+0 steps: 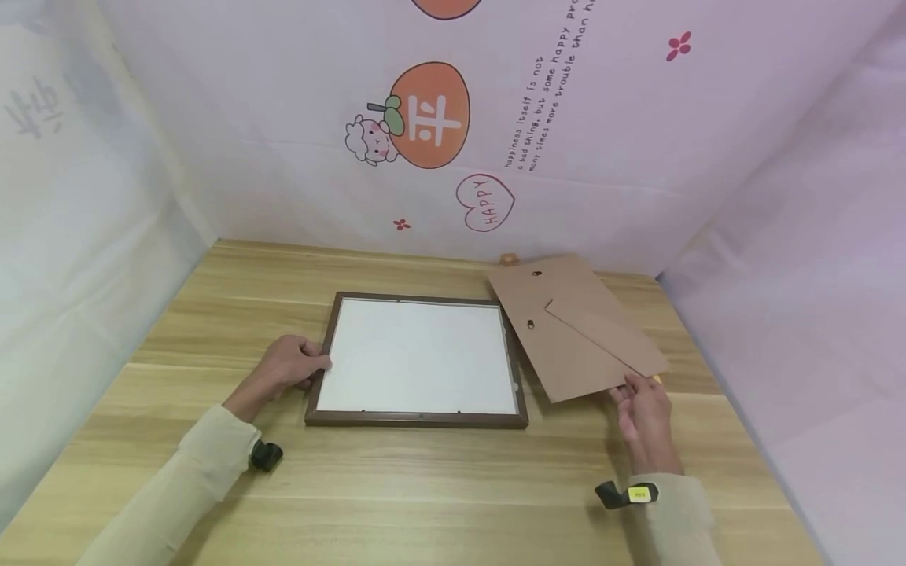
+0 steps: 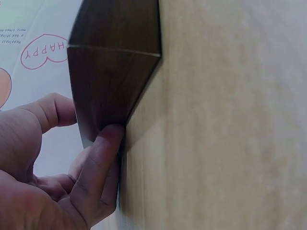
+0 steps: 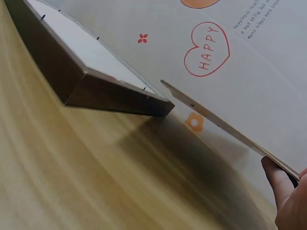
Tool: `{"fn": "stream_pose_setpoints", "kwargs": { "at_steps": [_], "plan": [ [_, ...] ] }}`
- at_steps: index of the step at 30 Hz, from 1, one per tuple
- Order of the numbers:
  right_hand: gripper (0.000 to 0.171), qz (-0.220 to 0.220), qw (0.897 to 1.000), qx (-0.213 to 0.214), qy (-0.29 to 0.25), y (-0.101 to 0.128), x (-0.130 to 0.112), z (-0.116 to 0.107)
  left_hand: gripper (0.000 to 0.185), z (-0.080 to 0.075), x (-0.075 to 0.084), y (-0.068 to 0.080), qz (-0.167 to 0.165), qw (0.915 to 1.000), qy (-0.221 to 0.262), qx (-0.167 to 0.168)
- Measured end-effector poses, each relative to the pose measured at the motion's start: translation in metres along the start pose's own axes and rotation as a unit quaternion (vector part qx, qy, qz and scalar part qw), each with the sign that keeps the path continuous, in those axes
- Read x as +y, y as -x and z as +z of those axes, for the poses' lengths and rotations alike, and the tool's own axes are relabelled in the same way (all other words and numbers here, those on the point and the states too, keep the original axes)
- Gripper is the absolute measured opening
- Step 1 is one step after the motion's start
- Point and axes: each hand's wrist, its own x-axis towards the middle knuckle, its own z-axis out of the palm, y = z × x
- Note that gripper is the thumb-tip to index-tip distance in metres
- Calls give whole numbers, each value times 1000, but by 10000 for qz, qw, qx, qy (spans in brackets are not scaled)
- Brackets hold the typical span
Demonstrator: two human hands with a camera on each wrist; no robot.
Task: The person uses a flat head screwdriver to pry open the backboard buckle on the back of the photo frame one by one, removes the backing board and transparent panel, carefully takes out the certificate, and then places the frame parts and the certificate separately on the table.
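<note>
Backing board [image 1: 566,330] lifted by right hand [image 1: 646,417]; left hand [image 1: 286,365] steadies frame [image 1: 418,418] edge.

both hands [image 1: 286,365] forward, fingers seemingly curled

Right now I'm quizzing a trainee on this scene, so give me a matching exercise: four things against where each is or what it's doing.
Things:
1. left hand
2. right hand
3. picture frame
4. backing board

States:
A. lifted at its near edge, tilted above the table
B. lying flat on the table, white sheet inside
C. holding the frame's left side
D. pinching the board's near corner

Pairs: 1-C, 2-D, 3-B, 4-A
</note>
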Motion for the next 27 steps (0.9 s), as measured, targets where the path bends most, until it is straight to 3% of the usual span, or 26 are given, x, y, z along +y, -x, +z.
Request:
{"fn": "stream_pose_setpoints", "kwargs": {
  "at_steps": [5,14,20,27],
  "plan": [
    [25,237,9996,121,84,3,3,-5,20,-1,0,1,-5,10000,10,-23],
    [53,393,9991,119,49,8,8,-16,18,-1,-2,-1,87,9999,-7,-86],
    [55,454,9986,273,-70,8,11,-21,18,-2,-1,2,119,9999,32,-105],
    [61,682,9959,355,470,15,17,-18,19,-2,0,3,150,9998,73,-134]
  ]
}}
